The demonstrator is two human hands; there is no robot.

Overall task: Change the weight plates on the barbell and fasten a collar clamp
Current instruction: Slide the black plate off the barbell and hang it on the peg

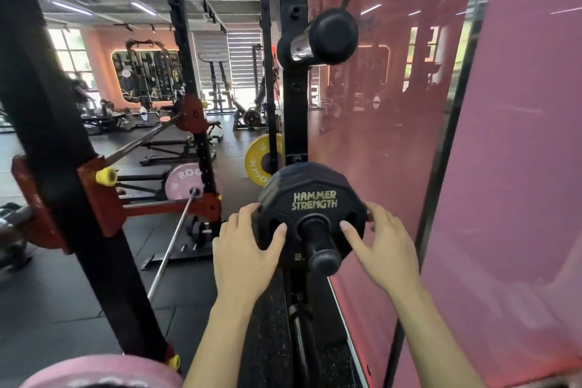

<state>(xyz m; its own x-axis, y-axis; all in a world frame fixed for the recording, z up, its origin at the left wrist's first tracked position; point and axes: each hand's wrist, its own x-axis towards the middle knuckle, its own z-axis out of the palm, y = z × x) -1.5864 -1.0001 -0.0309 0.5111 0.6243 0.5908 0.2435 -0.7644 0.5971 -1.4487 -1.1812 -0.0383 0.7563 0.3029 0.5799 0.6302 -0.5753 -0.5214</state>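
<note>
A small black weight plate [313, 195] marked HAMMER STRENGTH sits on a black storage peg [319, 244] of the rack upright [294, 104]. My left hand [248, 242] grips the plate's left edge, thumb on its face. My right hand [382, 242] holds its right edge, thumb beside the peg. A barbell [141, 140] lies across the red hooks of the rack on the left. A pink plate [100, 372] shows at the bottom left corner. No collar clamp is visible.
A second, bare peg [321, 38] sticks out higher on the same upright. A pink glass wall [472, 167] stands close on the right. A pink Rogue plate [184, 181], a yellow plate [263, 162] and a loose bar [171, 246] sit behind the rack.
</note>
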